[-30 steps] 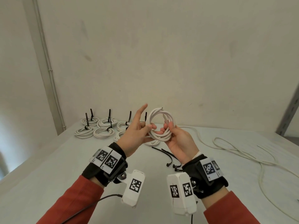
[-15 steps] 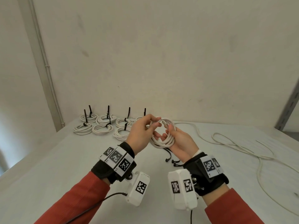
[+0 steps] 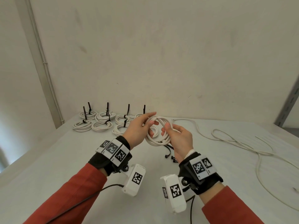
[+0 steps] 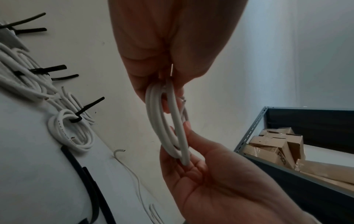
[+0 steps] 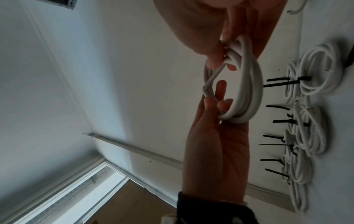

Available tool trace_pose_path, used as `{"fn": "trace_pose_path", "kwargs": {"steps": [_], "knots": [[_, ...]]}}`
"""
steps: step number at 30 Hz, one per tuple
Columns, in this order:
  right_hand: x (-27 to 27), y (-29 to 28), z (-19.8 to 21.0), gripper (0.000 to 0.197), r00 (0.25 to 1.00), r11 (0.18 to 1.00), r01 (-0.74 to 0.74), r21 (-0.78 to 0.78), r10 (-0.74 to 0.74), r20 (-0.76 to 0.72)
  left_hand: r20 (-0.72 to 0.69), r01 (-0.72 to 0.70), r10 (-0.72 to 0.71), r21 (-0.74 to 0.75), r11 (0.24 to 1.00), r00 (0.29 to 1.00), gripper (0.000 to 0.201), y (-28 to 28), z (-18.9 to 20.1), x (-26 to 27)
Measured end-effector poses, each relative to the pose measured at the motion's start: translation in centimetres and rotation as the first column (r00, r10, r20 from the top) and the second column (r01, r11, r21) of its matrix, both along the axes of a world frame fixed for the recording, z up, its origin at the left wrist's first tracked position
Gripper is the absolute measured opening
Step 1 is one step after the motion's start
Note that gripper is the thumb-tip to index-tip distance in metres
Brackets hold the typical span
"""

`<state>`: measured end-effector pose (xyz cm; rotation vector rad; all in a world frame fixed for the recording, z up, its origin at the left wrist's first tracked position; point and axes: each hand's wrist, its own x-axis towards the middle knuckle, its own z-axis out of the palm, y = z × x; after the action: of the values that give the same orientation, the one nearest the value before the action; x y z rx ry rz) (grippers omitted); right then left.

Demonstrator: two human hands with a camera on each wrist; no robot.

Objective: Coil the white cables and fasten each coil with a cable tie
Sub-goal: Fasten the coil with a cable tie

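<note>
I hold a white cable coil (image 3: 153, 143) in both hands above the table. My left hand (image 3: 146, 121) pinches its far left side between thumb and fingers, index finger stretched out. My right hand (image 3: 165, 129) grips the right side, thumb pressed on top. The left wrist view shows the coil (image 4: 152, 112) edge-on, pinched at the top and lying in the other palm below. In the right wrist view the coil (image 5: 249, 84) has a cut cable end (image 5: 204, 89) crossing its opening. No tie is on this coil. Loose black cable ties (image 3: 168, 151) lie under my hands.
Several coils (image 3: 102, 126) fastened with black ties lie in rows at the back left by the wall. A long loose white cable (image 3: 239, 141) snakes over the right half of the grey table (image 3: 48, 159). A metal shelf (image 4: 254, 130) with cardboard boxes stands to the right.
The coil came down from upright at chest height to a flatter tilt nearer the table. My left hand, with its index finger raised before, has taken hold of the coil's side.
</note>
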<state>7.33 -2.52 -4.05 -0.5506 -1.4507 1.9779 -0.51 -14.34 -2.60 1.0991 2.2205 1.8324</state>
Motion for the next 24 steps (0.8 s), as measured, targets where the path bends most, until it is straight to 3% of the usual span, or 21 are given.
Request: {"fn": "trace_pose_path", "kwargs": {"steps": [4,9,14,17,20,24], "knots": [[-0.3,0.0,-0.3,0.028,0.999,0.997,0.028,0.068,-0.03,0.032,0.085,-0.006,0.007,-0.021,1.0,0.996,0.032,1.0,-0.6,-0.2],[-0.1,0.2,-0.5,0.023,0.998,0.992,0.041,0.115,-0.046,0.045,0.008,-0.062,0.063,-0.077,0.995,0.998,0.037,1.6,-1.5,0.0],[0.3,0.6,-0.9,0.026,0.998,0.988,0.022,0.152,-0.031,0.053,0.013,-0.082,0.083,-0.041,0.996,0.996,0.043,1.9,-2.3,-0.1],[0.6,0.6,-0.9,0.023,0.999,0.983,-0.009,0.184,0.0,0.047,0.007,-0.14,0.14,0.016,0.99,0.99,0.036,1.9,-2.6,-0.1],[1.0,1.1,-0.5,0.023,0.997,0.972,-0.072,0.224,0.062,0.053,0.115,-0.129,0.118,0.094,0.987,0.986,0.031,1.9,-2.7,-0.1],[0.7,2.7,0.3,0.019,0.968,0.907,-0.224,0.357,0.166,0.186,0.208,-0.113,0.08,0.152,0.982,0.975,0.026,1.9,-2.6,-0.5]]}}
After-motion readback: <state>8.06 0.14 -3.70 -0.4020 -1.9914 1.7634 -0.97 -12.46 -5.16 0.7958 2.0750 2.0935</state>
